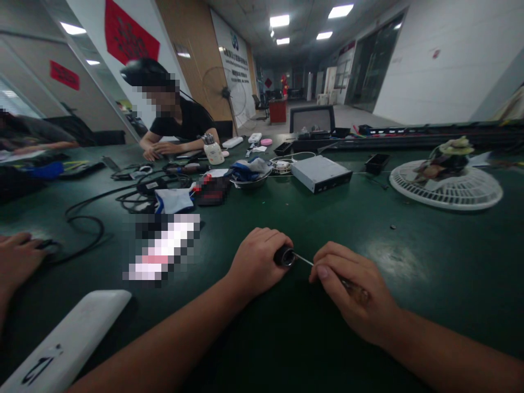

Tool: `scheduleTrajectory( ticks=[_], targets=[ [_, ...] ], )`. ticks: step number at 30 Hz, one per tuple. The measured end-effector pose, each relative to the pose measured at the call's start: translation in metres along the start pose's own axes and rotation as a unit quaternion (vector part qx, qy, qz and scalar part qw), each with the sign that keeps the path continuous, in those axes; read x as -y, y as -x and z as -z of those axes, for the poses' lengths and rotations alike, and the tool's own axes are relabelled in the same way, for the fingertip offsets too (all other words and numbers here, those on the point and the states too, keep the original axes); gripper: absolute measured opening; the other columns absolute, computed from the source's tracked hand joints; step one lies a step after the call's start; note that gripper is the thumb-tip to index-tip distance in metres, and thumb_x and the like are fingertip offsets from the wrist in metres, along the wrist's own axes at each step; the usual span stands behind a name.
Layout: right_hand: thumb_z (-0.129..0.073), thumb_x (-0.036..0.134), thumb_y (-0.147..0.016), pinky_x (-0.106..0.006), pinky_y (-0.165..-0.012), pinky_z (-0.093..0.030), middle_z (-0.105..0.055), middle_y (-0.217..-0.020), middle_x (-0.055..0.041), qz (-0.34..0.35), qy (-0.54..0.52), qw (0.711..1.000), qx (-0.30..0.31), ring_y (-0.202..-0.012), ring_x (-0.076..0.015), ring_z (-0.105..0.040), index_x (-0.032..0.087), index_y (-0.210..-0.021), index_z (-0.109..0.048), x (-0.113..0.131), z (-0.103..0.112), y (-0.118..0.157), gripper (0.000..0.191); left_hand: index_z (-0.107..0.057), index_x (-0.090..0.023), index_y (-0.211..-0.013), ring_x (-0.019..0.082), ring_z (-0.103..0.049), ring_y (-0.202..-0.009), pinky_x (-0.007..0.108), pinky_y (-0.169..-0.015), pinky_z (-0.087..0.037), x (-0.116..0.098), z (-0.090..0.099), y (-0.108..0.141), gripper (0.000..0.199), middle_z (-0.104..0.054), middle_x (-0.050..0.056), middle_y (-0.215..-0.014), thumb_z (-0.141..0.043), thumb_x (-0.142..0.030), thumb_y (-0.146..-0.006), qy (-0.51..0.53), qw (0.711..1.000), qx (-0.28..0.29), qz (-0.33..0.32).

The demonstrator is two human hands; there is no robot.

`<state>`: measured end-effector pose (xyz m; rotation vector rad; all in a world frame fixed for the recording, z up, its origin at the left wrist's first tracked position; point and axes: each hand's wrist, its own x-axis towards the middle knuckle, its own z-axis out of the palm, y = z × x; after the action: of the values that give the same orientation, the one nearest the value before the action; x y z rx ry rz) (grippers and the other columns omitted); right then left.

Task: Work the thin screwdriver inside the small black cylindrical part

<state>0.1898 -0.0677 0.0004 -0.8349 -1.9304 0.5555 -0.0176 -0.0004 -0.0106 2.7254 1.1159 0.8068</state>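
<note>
My left hand (261, 256) is closed around a small black cylindrical part (284, 255) just above the green table. Its round open end with a metallic rim points toward my right hand. My right hand (357, 288) grips a screwdriver (360, 293) with a brownish translucent handle, partly covered by my fingers. The thin metal shaft reaches left to the rim of the black part; whether the tip is inside the opening or only touching it, I cannot tell.
The green table (229, 240) holds a white box-shaped device (71, 341), black cables (98, 229), a bowl of cloth (250, 172), a disc drive (320, 172) and a white fan grille (446, 183). Another person's hand (18, 256) rests at left; a person (184, 123) sits across.
</note>
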Motion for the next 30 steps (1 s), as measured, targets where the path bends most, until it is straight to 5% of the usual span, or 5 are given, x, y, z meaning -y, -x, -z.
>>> scheduleTrajectory(
  ticks=[5,13,21,30],
  targets=[
    [-0.052,0.018,-0.098,-0.031,-0.069,-0.048,-0.064,-0.084,-0.0051,0.024,-0.024,0.998,0.055,-0.08,-0.0169,-0.061,0.017,-0.088,-0.068,0.001,-0.0001,-0.0026,0.019,-0.063,-0.02,-0.086,0.021,-0.06,-0.079,0.037,-0.073,-0.041,0.0016,-0.0009,0.0006,0.015,-0.068,0.002,-0.083,-0.067,-0.034,-0.089,-0.002,1.0,-0.001,-0.005],
    [-0.049,0.018,-0.099,-0.03,-0.066,-0.047,-0.062,-0.081,-0.0042,-0.001,-0.007,1.0,0.017,-0.075,-0.0158,-0.059,0.018,-0.083,-0.066,0.0002,-0.0007,-0.0019,0.023,-0.064,-0.02,-0.083,0.02,-0.061,-0.077,0.037,-0.074,-0.041,0.0019,-0.0013,0.001,0.015,-0.07,0.001,-0.08,-0.068,-0.034,-0.089,-0.002,1.0,0.012,0.002],
    [-0.054,0.017,-0.097,-0.031,-0.072,-0.048,-0.065,-0.087,-0.0051,0.016,-0.034,0.996,0.079,-0.085,-0.0174,-0.061,0.018,-0.091,-0.067,-0.0005,-0.0013,-0.003,0.015,-0.065,-0.02,-0.082,0.021,-0.061,-0.076,0.037,-0.073,-0.042,0.0013,0.0002,0.0004,0.019,-0.07,0.003,-0.079,-0.065,-0.037,-0.09,-0.012,1.0,0.024,-0.004],
    [-0.047,0.017,-0.099,-0.032,-0.063,-0.044,-0.06,-0.076,-0.0045,0.023,-0.019,0.998,0.052,-0.072,-0.0167,-0.057,0.018,-0.08,-0.063,0.0022,0.0001,0.0014,0.025,-0.064,-0.021,-0.082,0.02,-0.06,-0.075,0.036,-0.07,-0.042,0.0016,-0.0011,0.0009,0.016,-0.068,0.001,-0.077,-0.067,-0.035,-0.089,-0.017,1.0,0.015,0.01]
  ],
)
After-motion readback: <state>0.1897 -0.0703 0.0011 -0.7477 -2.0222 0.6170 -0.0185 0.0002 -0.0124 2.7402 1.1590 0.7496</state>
